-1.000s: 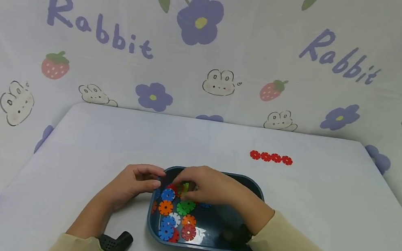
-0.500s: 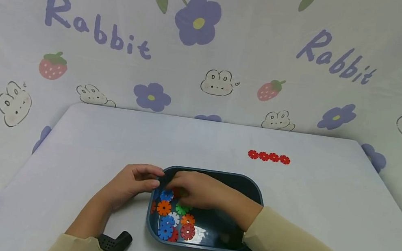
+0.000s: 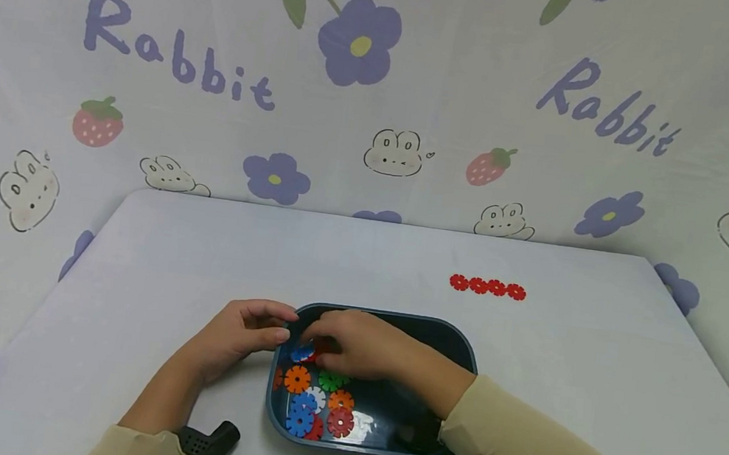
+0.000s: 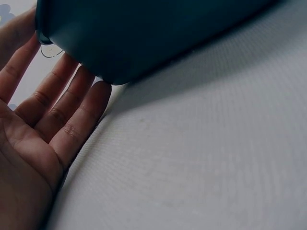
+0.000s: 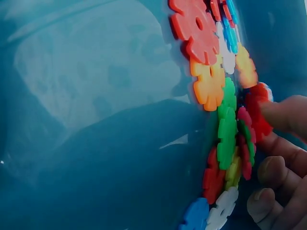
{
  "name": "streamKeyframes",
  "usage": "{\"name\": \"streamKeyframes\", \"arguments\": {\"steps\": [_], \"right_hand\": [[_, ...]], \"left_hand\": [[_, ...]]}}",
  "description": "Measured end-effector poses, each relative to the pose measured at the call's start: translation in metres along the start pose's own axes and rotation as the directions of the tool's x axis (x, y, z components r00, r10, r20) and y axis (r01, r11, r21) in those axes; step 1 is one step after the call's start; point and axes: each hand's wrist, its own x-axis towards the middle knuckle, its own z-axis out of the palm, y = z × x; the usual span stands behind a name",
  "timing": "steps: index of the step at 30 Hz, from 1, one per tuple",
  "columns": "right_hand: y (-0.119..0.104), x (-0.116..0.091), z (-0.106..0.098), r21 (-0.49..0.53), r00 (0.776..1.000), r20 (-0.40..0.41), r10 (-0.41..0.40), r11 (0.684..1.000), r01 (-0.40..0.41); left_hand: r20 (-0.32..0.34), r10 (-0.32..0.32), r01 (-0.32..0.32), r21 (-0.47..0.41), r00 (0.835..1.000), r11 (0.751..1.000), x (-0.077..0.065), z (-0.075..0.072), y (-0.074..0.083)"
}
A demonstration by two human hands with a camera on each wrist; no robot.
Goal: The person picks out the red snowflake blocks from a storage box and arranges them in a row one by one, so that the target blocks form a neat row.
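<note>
Head view: looks down on a white tabletop (image 3: 133,270) spreading to either side of the hands and well beyond them. Meets, past the far edge, a pale cloth backdrop (image 3: 460,82) printed with purple flowers (image 3: 362,23), strawberries (image 3: 98,127), rabbit faces (image 3: 393,164) and, twice, the word "Rabbit" (image 3: 93,21). Has the left hand (image 3: 246,334) at the far left corner of a dark blue tray (image 3: 422,316), fingers loosely bent. Has the right hand (image 3: 359,342) inside the tray, over coloured flower-shaped discs (image 3: 297,379) gathered at the end nearest the left hand. Includes, on the table beyond and to the right of the right hand, a row of four red discs (image 3: 497,288). Shows beige sleeves (image 3: 534,453) and a black device (image 3: 208,445) by the left wrist.

Left wrist view: finds the left hand relaxed, fingers fairly straight, touching the tray's outer corner without gripping. Takes in faintly ribbed tabletop to the hand's right, shaded along the tray's underside.

Right wrist view: catches a red disc (image 5: 259,112) pinched between the right thumb (image 5: 288,112) and forefinger, other fingers curled. Shows more discs left of the hand, then glossy tray floor with a pale reflection (image 5: 100,62).
</note>
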Motion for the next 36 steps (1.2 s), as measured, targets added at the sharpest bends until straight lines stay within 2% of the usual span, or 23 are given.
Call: {"name": "streamKeyframes", "arguments": {"steps": [8, 20, 28, 36], "right_hand": [[0.000, 0.000, -0.002, 0.054, 1.000, -0.015, 0.012, 0.998, -0.011], [0.002, 0.000, -0.006, 0.102, 0.999, -0.025, -0.020, 0.994, 0.023], [-0.006, -0.006, -0.016, 0.193, 0.997, -0.053, 0.055, 0.980, -0.044], [-0.011, -0.019, -0.030, 0.252, 0.982, -0.162, 0.102, 0.966, -0.059]], "left_hand": [[-0.003, 0.016, -0.016, 0.020, 1.000, 1.000, 0.001, -0.002, 0.000], [-0.002, 0.011, -0.011, 0.013, 1.000, 1.000, 0.001, -0.003, 0.001], [-0.007, 0.009, -0.009, 0.010, 1.000, 1.000, 0.001, -0.003, -0.001], [0.008, 0.018, -0.017, -0.017, 1.000, 1.000, 0.000, -0.002, -0.002]]}}
